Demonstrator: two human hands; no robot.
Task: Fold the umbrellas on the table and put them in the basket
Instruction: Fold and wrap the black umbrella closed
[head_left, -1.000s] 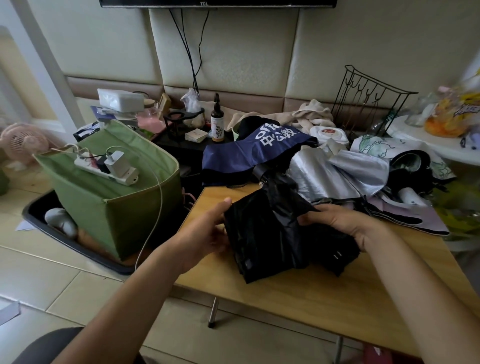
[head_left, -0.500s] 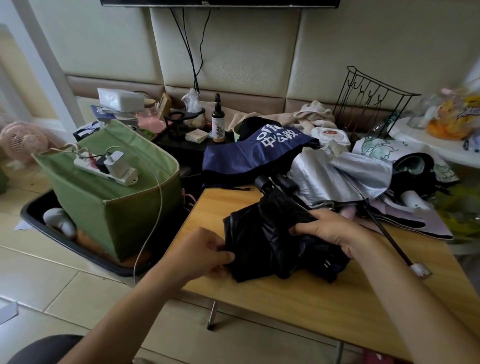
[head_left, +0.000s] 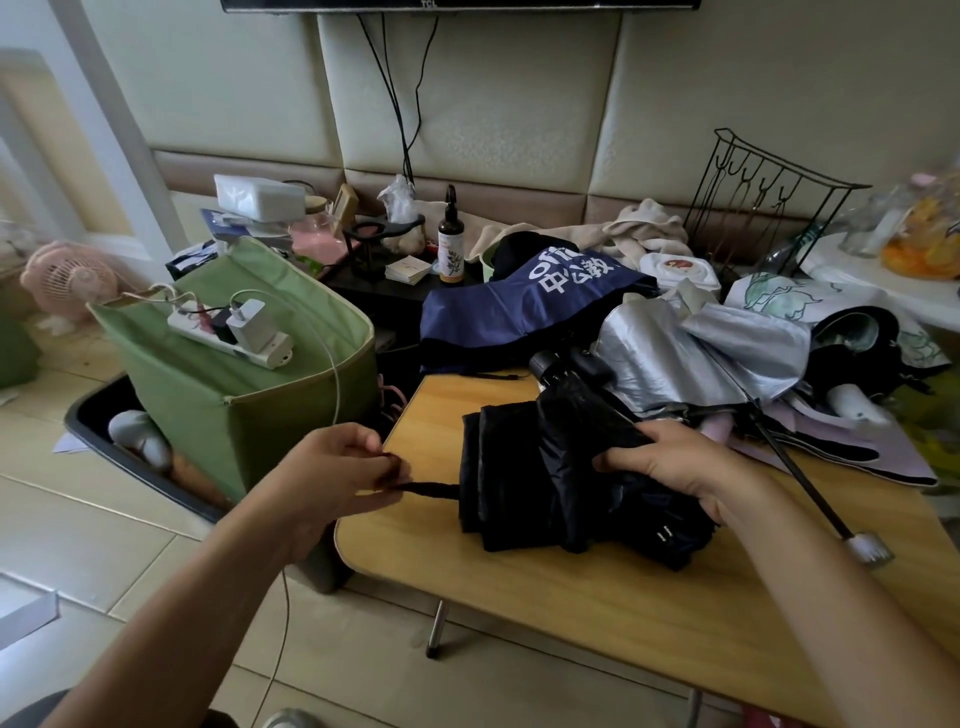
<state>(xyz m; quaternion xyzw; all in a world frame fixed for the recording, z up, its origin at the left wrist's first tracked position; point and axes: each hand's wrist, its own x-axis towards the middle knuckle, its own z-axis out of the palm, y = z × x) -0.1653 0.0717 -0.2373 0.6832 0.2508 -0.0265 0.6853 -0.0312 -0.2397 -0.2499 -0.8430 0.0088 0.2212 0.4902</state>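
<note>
I count four umbrellas on my bench (head_left: 597, 597): one black umbrella (head_left: 545, 467), one navy umbrella (head_left: 519, 306), one silver umbrella (head_left: 691, 353), one floral umbrella (head_left: 810, 306). One green basket (head_left: 249, 384), one brown bottle (head_left: 450, 249), one pink fan (head_left: 70, 278), one power strip (head_left: 234, 335).

The left hand (head_left: 337, 470) has drawn the strap (head_left: 428, 488) out leftward from the black umbrella (head_left: 550, 478), now rolled tighter at frame center under the right hand (head_left: 675, 465).
</note>
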